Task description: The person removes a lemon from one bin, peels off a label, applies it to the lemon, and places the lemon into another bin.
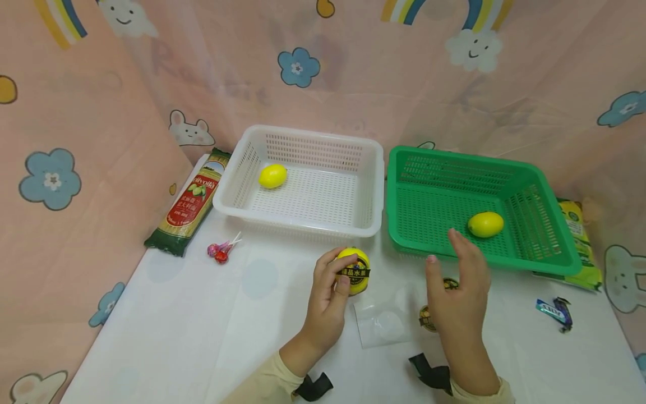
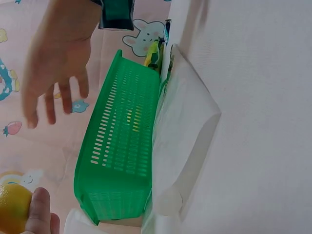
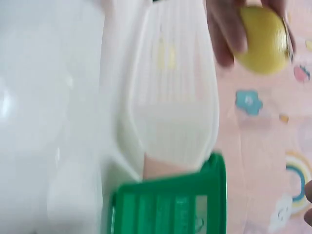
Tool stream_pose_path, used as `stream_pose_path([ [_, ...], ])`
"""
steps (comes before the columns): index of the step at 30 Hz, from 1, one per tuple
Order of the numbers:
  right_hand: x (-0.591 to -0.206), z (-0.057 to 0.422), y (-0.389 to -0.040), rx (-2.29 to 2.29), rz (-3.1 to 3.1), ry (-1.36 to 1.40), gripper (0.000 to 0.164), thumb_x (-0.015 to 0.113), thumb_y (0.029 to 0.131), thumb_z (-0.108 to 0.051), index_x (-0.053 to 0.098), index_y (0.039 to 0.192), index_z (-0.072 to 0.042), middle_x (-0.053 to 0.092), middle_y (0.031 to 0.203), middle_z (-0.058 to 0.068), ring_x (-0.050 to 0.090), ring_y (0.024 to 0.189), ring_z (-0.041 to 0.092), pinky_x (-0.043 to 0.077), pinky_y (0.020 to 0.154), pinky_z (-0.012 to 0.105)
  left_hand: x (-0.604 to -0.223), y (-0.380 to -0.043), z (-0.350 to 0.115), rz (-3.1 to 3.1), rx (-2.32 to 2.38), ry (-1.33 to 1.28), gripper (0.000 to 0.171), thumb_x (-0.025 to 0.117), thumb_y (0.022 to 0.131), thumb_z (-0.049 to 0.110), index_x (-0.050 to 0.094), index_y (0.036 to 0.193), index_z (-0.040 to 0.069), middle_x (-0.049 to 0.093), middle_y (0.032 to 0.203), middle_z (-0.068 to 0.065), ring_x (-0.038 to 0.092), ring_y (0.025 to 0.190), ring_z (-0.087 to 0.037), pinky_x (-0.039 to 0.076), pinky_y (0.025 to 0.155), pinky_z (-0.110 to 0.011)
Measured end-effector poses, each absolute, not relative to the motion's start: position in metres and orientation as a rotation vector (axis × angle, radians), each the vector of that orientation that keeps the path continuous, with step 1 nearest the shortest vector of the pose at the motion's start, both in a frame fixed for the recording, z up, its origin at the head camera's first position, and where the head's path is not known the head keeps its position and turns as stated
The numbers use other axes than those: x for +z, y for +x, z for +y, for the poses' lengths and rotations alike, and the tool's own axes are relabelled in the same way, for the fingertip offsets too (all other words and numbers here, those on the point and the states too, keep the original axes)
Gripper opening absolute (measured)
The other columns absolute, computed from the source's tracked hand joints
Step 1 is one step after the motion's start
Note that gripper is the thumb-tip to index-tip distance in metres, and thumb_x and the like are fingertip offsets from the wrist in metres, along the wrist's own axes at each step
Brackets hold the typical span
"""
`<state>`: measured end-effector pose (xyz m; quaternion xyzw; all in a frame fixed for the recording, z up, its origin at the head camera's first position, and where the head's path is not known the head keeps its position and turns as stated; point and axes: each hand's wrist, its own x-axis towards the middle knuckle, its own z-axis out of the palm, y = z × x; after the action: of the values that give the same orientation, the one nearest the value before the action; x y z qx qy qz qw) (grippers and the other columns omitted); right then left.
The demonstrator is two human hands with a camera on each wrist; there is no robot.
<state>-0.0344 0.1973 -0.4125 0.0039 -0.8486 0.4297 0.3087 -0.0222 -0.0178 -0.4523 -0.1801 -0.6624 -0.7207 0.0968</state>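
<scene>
In the head view my left hand point(image 1: 323, 308) grips a yellow lemon point(image 1: 360, 286) with a black and gold label wrapped on it. The left wrist view shows part of the lemon point(image 2: 13, 207) beside a fingertip. My right hand point(image 1: 459, 297) is apart from the lemon, fingers extended and holding nothing, in front of the green basket point(image 1: 404, 241). Beneath the hands lies a clear sheet point(image 1: 370, 328) with round black and gold stickers point(image 1: 427, 320), partly hidden by my right hand. One lemon point(image 1: 272, 176) lies in the white basket point(image 1: 303, 219), another lemon point(image 1: 486, 224) in the green one.
A pasta packet point(image 1: 189, 207) leans left of the white basket, with lollipops point(image 1: 221, 251) in front of it. Beyond the green basket's right side is a green and yellow packet point(image 1: 580, 241). Small wrapped sweets point(image 1: 557, 313) lie at the right. A patterned curtain point(image 1: 348, 73) hangs behind.
</scene>
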Motion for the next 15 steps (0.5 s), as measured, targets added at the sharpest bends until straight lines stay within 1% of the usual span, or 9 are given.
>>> stream_pose_path([
  [3, -0.413, 0.22, -0.039, 1.097, -2.294, -0.12, 0.052, 0.072, 0.098, -0.008, 0.062, 0.149, -0.011, 0.053, 0.155, 0.013, 0.037, 0.143, 0.039, 0.029, 0.111, 0.062, -0.452, -0.023, -0.018, -1.957, -2.153, -0.521, 0.033, 0.042, 0.113, 0.005, 0.055, 0.143, 0.006, 0.035, 0.156, -0.02, 0.041, 0.142, -0.032, 0.049, 0.106, -0.034],
  [7, -0.418, 0.252, -0.042, 1.014, -2.408, -0.314, 0.049, 0.068, 0.102, -0.019, 0.061, 0.151, -0.016, 0.048, 0.158, 0.011, 0.031, 0.143, 0.04, 0.033, 0.1, 0.066, -0.453, -0.025, -0.019, -1.936, -2.175, -0.527, 0.032, 0.041, 0.113, 0.005, 0.055, 0.142, 0.004, 0.034, 0.156, -0.022, 0.041, 0.142, -0.033, 0.05, 0.106, -0.033],
  [9, -0.422, 0.266, -0.044, 0.957, -2.453, -0.382, 0.046, 0.067, 0.104, -0.022, 0.063, 0.149, -0.013, 0.046, 0.157, 0.014, 0.028, 0.145, 0.042, 0.033, 0.099, 0.067, -0.454, -0.026, -0.019, -1.913, -2.199, -0.545, 0.032, 0.04, 0.114, 0.004, 0.054, 0.143, 0.002, 0.032, 0.156, -0.024, 0.042, 0.141, -0.034, 0.053, 0.103, -0.034],
  [12, -0.428, 0.282, -0.047, 0.881, -2.471, -0.433, 0.035, 0.069, 0.103, -0.021, 0.071, 0.135, -0.006, 0.052, 0.148, 0.019, 0.03, 0.141, 0.045, 0.032, 0.1, 0.065, -0.454, -0.028, -0.019, -1.854, -2.287, -0.569, 0.033, 0.037, 0.114, 0.004, 0.051, 0.144, -0.001, 0.029, 0.157, -0.024, 0.046, 0.137, -0.034, 0.057, 0.1, -0.038],
  [15, -0.431, 0.288, -0.049, 0.839, -2.45, -0.419, 0.027, 0.075, 0.1, -0.019, 0.076, 0.119, 0.0, 0.058, 0.135, 0.023, 0.035, 0.133, 0.047, 0.03, 0.1, 0.062, -0.454, -0.03, -0.019, -1.813, -2.358, -0.571, 0.034, 0.034, 0.115, 0.004, 0.048, 0.145, -0.003, 0.025, 0.157, -0.026, 0.049, 0.131, -0.037, 0.059, 0.096, -0.042],
])
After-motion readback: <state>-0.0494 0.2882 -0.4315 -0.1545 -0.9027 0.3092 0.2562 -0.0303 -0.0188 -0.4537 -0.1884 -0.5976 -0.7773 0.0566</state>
